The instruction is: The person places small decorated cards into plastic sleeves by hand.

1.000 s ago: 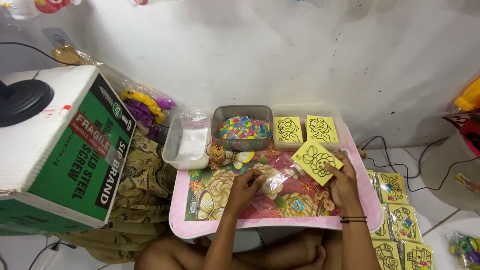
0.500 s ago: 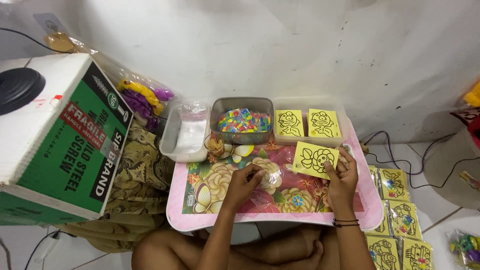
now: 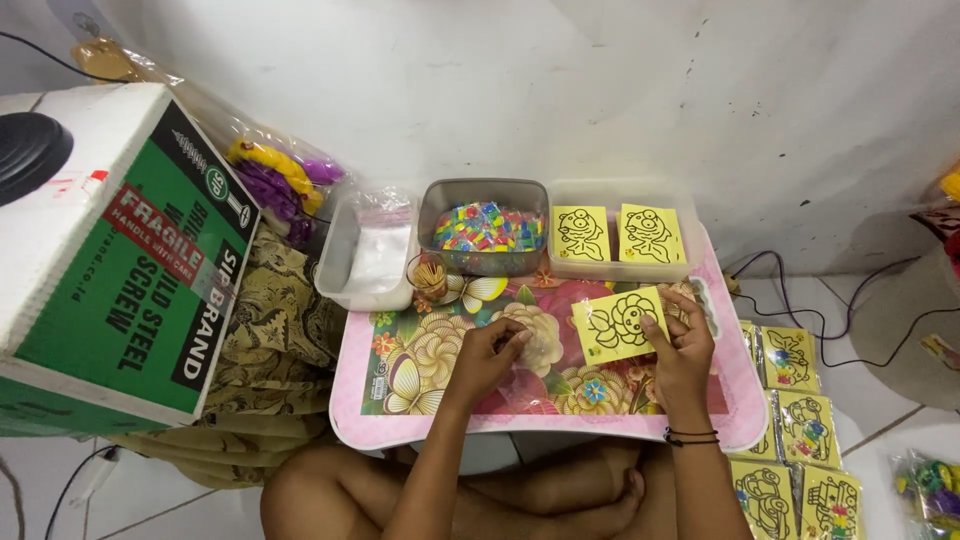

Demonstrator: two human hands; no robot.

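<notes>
Yellow card [image 3: 620, 325] pinched in right hand [image 3: 680, 350], above flowered pink tray [image 3: 400, 440].
Left hand [image 3: 487, 355] curled nearly closed on clear plastic wrapper [image 3: 540, 345], just beside the card.

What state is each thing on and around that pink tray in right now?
Yellow card: held flat over the tray by the right hand.
Clear bag: pinched by the left hand, lying on the tray.
Grey tub: open, holding coloured pieces.
Clear box: open, two yellow cards inside.
Cardboard box: closed.
</notes>
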